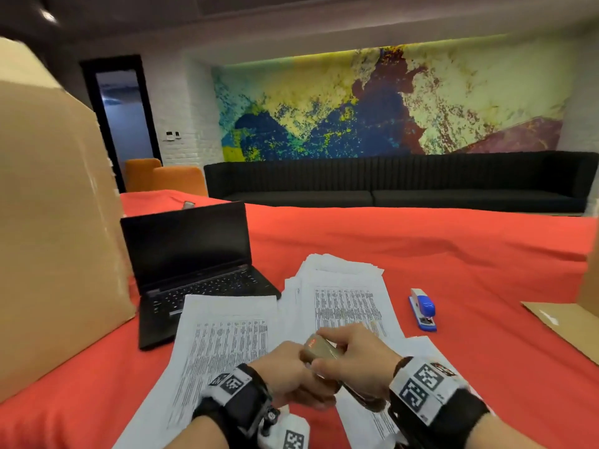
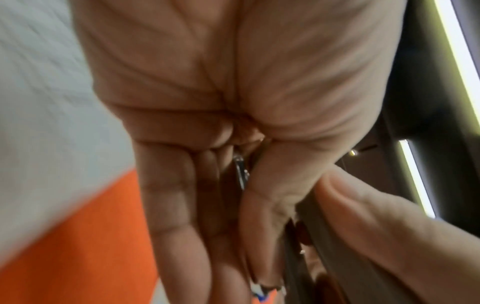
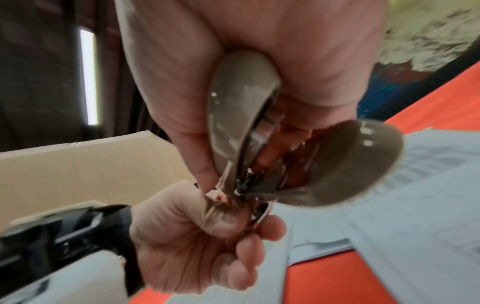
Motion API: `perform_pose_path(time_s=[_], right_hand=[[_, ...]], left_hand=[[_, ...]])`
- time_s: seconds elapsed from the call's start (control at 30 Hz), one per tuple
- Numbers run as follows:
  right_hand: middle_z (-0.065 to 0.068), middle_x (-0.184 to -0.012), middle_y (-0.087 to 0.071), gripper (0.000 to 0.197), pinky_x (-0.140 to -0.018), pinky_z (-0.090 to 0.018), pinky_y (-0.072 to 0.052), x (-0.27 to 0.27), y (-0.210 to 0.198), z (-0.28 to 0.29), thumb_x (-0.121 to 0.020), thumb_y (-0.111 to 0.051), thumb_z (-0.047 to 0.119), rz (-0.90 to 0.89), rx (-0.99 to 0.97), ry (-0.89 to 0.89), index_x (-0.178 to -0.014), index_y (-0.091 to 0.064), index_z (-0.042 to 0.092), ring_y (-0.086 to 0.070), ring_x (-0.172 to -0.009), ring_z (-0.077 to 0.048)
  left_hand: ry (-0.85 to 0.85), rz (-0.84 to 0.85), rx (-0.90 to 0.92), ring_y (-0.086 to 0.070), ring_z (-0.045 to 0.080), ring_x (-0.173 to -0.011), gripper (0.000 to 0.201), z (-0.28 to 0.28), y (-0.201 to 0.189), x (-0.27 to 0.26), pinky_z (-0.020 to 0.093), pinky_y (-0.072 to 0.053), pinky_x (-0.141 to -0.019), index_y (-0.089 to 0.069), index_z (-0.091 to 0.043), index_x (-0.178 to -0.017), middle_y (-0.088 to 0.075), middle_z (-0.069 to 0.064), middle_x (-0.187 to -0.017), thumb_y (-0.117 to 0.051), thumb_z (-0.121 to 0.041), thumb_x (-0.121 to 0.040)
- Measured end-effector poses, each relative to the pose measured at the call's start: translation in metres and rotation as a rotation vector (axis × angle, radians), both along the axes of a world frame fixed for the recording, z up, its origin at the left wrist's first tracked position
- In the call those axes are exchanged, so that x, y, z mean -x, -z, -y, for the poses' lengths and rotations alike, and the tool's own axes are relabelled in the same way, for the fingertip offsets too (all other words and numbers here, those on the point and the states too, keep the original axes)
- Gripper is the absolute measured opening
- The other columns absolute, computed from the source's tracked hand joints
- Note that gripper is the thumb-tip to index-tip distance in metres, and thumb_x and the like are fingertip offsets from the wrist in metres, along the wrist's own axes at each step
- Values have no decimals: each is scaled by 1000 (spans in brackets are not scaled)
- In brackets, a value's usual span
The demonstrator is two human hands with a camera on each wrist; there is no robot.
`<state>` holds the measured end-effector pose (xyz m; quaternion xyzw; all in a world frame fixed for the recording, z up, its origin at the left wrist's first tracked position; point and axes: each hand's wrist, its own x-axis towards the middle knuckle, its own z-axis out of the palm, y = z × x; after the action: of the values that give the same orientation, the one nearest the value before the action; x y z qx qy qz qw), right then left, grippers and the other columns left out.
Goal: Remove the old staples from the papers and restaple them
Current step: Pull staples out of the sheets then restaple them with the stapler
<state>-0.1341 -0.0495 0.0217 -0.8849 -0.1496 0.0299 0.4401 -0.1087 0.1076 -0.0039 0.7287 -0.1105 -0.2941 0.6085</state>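
- Right hand curled round a taupe plastic claw-type staple remover, lifted clear of the desk; likely raised so its claws can be reached.
- Left hand closed in a pinching grip at the remover's metal claws, probably plucking out a pulled staple; staple itself too small and blurred to confirm.
- White printed paper sheets spread loose over the red cloth directly under both hands, near for the next staple.
- Blue and white stapler lying on the cloth to the right of the papers, apart from both hands, presumably parked for restapling.
- Open black laptop behind the papers, large brown cardboard box at the left.
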Motion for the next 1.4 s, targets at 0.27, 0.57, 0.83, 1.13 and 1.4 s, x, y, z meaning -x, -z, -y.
perform_pose_path(time_s=[0.27, 0.57, 0.83, 1.13, 1.4], right_hand=[[6, -63, -59, 18, -60, -26, -48, 2, 14, -119, -65, -68, 34, 15, 108, -252, -82, -62, 28, -55, -58, -9], [1, -76, -66, 23, -73, -29, -53, 16, 36, -213, -76, -68, 27, -156, 144, -378, -97, -69, 19, -62, -68, -13], [0, -62, -61, 30, -63, -25, -50, 4, 62, -234, -69, -61, 33, -217, 73, -270, -84, -70, 8, -56, -55, -14], [-2, -67, -64, 25, -60, -20, -49, 1, 59, -219, -74, -66, 35, -242, 10, -198, -91, -74, 19, -58, -58, -12], [-7, -78, -71, 12, -53, -19, -54, -10, 32, -110, -88, -63, 27, -235, -163, 101, -96, -67, 21, -69, -58, -11]], left_hand=[[-65, -42, 2, -67, 24, -62, 40, -129, 20, 24, 31, -58, -62, -73, -10, -72, -65, 11, -70, -48, 22, -76], [-333, -149, -457, -70, 21, -60, 18, -296, 48, 87, 27, -56, -52, -66, -2, -75, -67, 12, -67, -57, 9, -86], [-572, 160, -851, -58, 0, -49, 11, -333, 63, 95, 10, -46, -50, -77, -18, -90, -65, -6, -62, -66, -15, -87], [-649, 231, -652, -70, 20, -61, 22, -310, 28, 67, 28, -55, -53, -69, -7, -66, -71, 10, -67, -64, -10, -87], [-408, 311, -580, -68, 19, -59, 16, -195, -8, 23, 27, -55, -52, -69, 1, -86, -69, 9, -77, -58, -9, -89]])
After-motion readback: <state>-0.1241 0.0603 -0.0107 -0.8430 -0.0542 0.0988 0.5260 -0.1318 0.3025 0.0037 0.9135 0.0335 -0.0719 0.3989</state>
